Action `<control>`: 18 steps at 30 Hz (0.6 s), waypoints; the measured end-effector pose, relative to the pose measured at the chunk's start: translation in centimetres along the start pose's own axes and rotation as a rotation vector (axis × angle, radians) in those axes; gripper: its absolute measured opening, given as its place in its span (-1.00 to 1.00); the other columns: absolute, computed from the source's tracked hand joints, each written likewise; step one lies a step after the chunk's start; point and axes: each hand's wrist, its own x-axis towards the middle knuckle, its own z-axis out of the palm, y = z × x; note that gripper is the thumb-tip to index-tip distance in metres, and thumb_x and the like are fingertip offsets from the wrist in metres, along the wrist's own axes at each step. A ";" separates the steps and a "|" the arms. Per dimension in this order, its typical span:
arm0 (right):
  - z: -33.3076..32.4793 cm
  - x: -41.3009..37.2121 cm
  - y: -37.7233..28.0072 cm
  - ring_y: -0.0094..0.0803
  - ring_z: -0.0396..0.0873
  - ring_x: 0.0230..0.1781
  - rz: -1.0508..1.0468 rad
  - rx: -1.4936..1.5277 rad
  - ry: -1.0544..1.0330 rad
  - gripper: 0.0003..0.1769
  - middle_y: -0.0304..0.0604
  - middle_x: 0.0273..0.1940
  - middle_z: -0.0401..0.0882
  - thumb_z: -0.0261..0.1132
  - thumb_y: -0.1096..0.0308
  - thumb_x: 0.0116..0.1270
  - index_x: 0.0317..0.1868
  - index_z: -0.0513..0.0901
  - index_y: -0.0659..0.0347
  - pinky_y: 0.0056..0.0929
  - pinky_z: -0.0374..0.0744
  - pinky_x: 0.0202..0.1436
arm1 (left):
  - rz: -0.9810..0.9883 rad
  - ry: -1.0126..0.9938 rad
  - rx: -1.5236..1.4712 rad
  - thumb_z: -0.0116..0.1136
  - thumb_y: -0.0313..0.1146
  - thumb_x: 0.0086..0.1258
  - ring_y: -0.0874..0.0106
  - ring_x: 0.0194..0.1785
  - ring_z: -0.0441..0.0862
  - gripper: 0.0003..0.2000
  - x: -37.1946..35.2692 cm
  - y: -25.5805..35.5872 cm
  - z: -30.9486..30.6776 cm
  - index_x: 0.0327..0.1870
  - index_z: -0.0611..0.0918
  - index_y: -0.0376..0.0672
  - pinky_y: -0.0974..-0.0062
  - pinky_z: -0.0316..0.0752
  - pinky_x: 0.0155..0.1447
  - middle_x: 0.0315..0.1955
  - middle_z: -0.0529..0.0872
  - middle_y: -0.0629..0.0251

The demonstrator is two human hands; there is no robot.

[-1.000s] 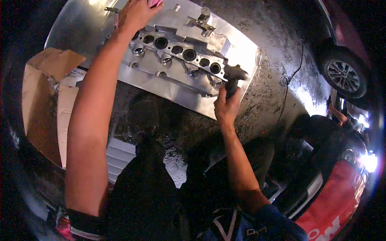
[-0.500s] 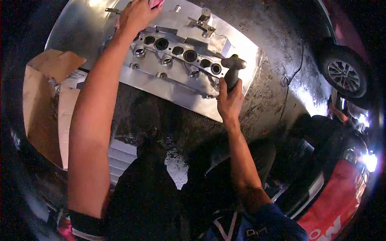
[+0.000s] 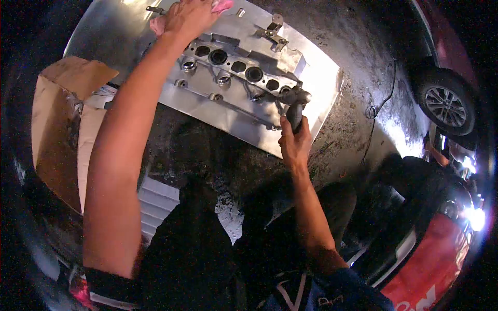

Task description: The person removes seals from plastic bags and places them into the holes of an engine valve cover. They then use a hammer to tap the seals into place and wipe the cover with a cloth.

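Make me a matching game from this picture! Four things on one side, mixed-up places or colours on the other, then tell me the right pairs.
Things:
1. Tool
2. Cloth
3. Box
4. Wheel

Places and colours:
A. Brown, at the picture's left
B. Far over at the picture's right
C. Gripped in the right hand
D. Pink

Right pairs: 1-C, 2-D, 3-A, 4-B
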 end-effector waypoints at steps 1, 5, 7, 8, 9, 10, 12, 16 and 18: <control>-0.1 -0.5 -0.6 -0.33 0.62 -0.49 0.016 0.022 0.004 -0.55 -0.07 -0.39 0.70 0.45 0.05 0.44 0.01 0.59 0.28 -0.24 0.57 -0.39 | 0.027 -0.057 -0.022 0.19 0.05 0.54 0.05 0.21 0.62 -0.47 0.4 -0.3 -0.2 0.26 0.62 -0.25 0.11 0.58 0.24 0.20 0.61 0.04; -0.2 -1.1 -1.2 -0.45 0.58 -0.50 0.048 0.055 0.006 -0.56 -0.20 -0.38 0.67 0.44 0.04 0.45 0.01 0.59 0.24 -0.33 0.56 -0.42 | 0.021 0.044 -0.141 0.16 0.02 0.56 0.08 0.24 0.58 -0.49 0.4 -1.2 1.1 0.26 0.63 -0.25 0.12 0.53 0.30 0.18 0.61 0.07; 0.0 -1.4 -2.4 -0.47 0.56 -0.51 0.066 0.072 -0.014 -0.57 -0.23 -0.39 0.65 0.45 0.05 0.45 0.00 0.57 0.24 -0.36 0.55 -0.44 | -0.098 0.107 -0.307 0.14 -0.03 0.58 0.09 0.24 0.57 -0.52 0.1 -1.3 -0.1 0.26 0.63 -0.25 0.15 0.51 0.32 0.18 0.61 0.10; 0.0 -1.4 -2.3 -0.50 0.53 -0.55 0.033 0.099 -0.010 -0.61 -0.26 -0.43 0.60 0.44 0.08 0.47 -0.03 0.56 0.23 -0.41 0.52 -0.48 | -0.159 0.129 -0.390 0.12 -0.05 0.59 0.09 0.24 0.56 -0.54 -0.6 -1.3 -0.5 0.26 0.63 -0.25 0.16 0.51 0.33 0.17 0.61 0.11; 0.2 -1.5 -2.1 -0.53 0.50 -0.59 0.001 0.125 -0.006 -0.64 -0.29 -0.46 0.56 0.42 0.11 0.49 -0.06 0.55 0.23 -0.46 0.49 -0.52 | -0.216 0.209 -0.447 0.12 -0.07 0.59 0.07 0.29 0.53 -0.55 -1.6 -1.7 -0.8 0.28 0.63 -0.24 0.13 0.46 0.38 0.21 0.59 0.11; 0.3 -1.7 -1.8 -0.56 0.47 -0.62 -0.032 0.153 -0.004 -0.67 -0.31 -0.50 0.51 0.40 0.14 0.51 -0.09 0.54 0.23 -0.50 0.46 -0.56 | -0.273 0.291 -0.501 0.11 -0.10 0.60 0.04 0.33 0.50 -0.56 -2.9 -2.4 -1.3 0.29 0.62 -0.24 0.10 0.42 0.43 0.25 0.58 0.11; 0.1 -1.9 -1.1 -0.57 0.46 -0.58 0.018 0.228 -0.038 -0.66 -0.34 -0.48 0.50 0.44 0.14 0.48 -0.05 0.54 0.20 -0.49 0.47 -0.53 | -0.446 0.304 -0.584 0.10 -0.05 0.60 -0.03 0.18 0.57 -0.54 -5.5 -2.6 -3.1 0.29 0.63 -0.23 0.07 0.47 0.27 0.13 0.65 0.06; 0.2 -1.7 -1.1 -0.60 0.43 -0.57 0.013 0.299 -0.018 -0.67 -0.38 -0.47 0.48 0.44 0.14 0.49 -0.07 0.52 0.18 -0.50 0.43 -0.54 | -0.703 0.117 -0.707 0.01 0.24 0.57 -0.05 -0.40 0.74 -0.36 -10.3 -2.2 -5.0 0.17 0.68 -0.25 0.13 0.62 -0.29 -0.37 0.80 0.04; 0.3 -1.5 -0.7 -0.60 0.41 -0.59 0.019 0.360 -0.028 -0.67 -0.36 -0.46 0.49 0.43 0.14 0.50 -0.07 0.52 0.19 -0.50 0.41 -0.55 | -0.950 0.085 -1.149 -0.18 0.47 0.53 0.20 -0.38 0.76 -0.17 -12.1 -1.7 -7.0 0.14 0.66 -0.27 0.25 0.61 -0.33 -0.38 0.77 0.04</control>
